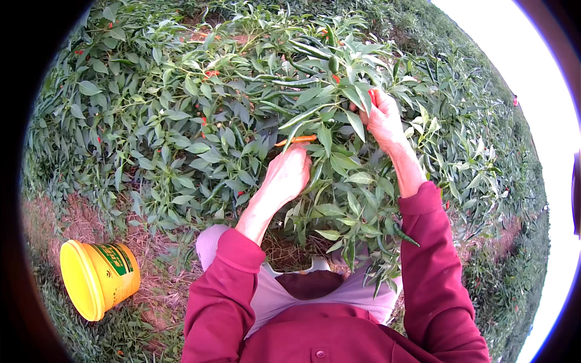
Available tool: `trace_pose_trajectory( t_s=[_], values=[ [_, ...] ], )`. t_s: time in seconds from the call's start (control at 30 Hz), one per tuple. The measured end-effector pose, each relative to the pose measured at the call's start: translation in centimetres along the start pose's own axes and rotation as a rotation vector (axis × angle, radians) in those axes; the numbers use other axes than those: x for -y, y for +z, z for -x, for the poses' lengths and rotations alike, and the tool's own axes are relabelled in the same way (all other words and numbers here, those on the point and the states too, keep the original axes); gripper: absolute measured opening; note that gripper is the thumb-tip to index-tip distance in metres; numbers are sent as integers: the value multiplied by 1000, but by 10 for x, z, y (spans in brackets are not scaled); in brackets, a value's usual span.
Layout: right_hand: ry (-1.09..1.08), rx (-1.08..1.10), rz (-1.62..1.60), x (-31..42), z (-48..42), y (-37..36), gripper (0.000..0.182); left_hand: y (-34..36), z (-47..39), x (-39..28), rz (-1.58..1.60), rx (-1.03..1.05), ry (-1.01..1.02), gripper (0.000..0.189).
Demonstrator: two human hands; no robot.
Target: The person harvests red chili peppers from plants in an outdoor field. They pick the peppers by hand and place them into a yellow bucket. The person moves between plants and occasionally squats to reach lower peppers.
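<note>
My right hand (385, 119) is raised among the upper leaves of a chili pepper plant (338, 161), its fingers closed around a red chili pepper (373, 96) that is partly hidden by leaf and fingers. Lower and to the left, my left hand (288, 170) is curled with its back towards me. An orange chili pepper (297, 139) shows crosswise at its fingertips and appears pinched there; the fingers' undersides are hidden. Several long green chili peppers (295, 83) hang just beyond both hands.
A yellow plastic bucket (115, 277) with a green label bearing writing stands on straw-strewn soil (159, 281) at the left. Dense pepper plants (150, 113) with scattered red fruit spread ahead and to both sides. Branches reach down over my right knee.
</note>
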State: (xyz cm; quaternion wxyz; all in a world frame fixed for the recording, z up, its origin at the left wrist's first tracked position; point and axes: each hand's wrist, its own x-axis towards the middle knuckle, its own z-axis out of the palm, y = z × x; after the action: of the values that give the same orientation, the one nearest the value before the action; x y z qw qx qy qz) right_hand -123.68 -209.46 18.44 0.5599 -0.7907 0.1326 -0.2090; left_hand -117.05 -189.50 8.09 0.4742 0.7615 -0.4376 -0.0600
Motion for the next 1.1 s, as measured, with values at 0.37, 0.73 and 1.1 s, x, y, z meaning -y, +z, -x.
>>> trace_pose_trajectory(
  t_s=[0.37, 0.73, 1.1],
  values=[
    [70, -61, -204, -10, 0, -3, 23, -23, 7, -22, 15, 196, -77, 30],
    [70, -85, -218, -7, 7, 0, 22, -16, 8, -11, 182, -26, -54, 23],
    [-168, 252, -451, 94, 35, 20, 14, -76, 5, 14, 51, -890, -128, 20]
  ],
)
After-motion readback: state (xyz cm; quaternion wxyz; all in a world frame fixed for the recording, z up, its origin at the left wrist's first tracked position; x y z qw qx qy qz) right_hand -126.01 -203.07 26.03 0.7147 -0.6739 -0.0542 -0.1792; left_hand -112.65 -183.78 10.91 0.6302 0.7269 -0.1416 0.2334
